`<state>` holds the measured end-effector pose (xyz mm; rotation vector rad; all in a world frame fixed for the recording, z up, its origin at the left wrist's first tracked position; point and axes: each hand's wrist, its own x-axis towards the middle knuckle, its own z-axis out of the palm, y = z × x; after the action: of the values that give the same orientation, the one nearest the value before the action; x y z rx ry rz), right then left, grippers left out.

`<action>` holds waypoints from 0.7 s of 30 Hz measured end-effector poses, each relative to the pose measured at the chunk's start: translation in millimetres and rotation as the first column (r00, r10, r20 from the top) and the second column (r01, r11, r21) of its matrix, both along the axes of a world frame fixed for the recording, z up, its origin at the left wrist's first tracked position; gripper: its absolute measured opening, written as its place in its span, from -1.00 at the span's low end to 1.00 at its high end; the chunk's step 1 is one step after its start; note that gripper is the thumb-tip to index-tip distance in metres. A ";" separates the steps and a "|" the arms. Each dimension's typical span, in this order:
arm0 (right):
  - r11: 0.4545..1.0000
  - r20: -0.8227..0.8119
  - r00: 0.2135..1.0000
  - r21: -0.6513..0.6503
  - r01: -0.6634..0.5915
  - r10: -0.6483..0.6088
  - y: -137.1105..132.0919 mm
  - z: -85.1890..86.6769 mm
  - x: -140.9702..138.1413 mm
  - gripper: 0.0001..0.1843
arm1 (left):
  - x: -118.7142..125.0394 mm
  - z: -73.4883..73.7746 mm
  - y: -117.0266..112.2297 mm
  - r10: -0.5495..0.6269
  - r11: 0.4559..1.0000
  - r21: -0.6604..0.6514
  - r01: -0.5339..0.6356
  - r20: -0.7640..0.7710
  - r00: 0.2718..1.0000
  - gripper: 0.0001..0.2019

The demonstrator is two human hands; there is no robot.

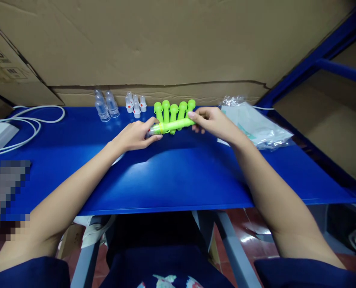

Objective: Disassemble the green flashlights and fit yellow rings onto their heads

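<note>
My left hand [139,134] is closed around the clear, dark-tinted end of a bright green plastic tube [179,125], thumb and fingers on either side of it. A yellow ring shows where the clear end meets the green part. The far end of the tube is pinched by my right hand [209,120], whose other fingers curl loosely below. It is held nearly level above the table. Just behind it lie several loose green plastic handles [166,110] with round, wider ends, side by side and partly covered by the held tube.
On the blue table [172,176], clear plastic bottle-shaped pieces [101,106] and several small clear-and-white caps with red dots [136,110] stand left of the handles. A plastic bag [253,122] lies right. White cable [35,120] coils left. Cardboard [172,44] walls the back.
</note>
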<state>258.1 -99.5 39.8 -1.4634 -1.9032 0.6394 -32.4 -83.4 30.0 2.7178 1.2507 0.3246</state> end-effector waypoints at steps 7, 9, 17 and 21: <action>0.988 -0.329 0.943 -0.154 -0.009 -0.043 5.2 -1.4 3.3 -0.26 | -4.3 -0.2 4.9 0.051 0.995 0.083 -0.051 0.005 0.999 -0.41; 0.983 -0.342 0.939 -0.176 -0.051 -0.013 4.6 -1.4 2.6 -0.33 | -5.0 -1.2 5.8 0.040 0.994 0.101 -0.040 0.005 0.999 -0.43; 0.974 -0.404 0.915 -0.213 -0.077 -0.016 0.9 1.4 -5.0 -0.40 | -1.5 -1.2 2.0 0.041 0.997 0.070 -0.040 -0.009 0.999 -0.43; 0.995 -0.395 0.919 -0.094 -0.019 -0.020 3.6 4.3 5.8 -0.45 | -3.5 -0.1 4.8 0.057 0.997 0.050 -0.057 0.008 0.998 -0.44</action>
<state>263.9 -95.9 44.1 -1.2743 -1.5737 0.9597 -35.9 -78.6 29.8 2.7242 1.3379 0.3767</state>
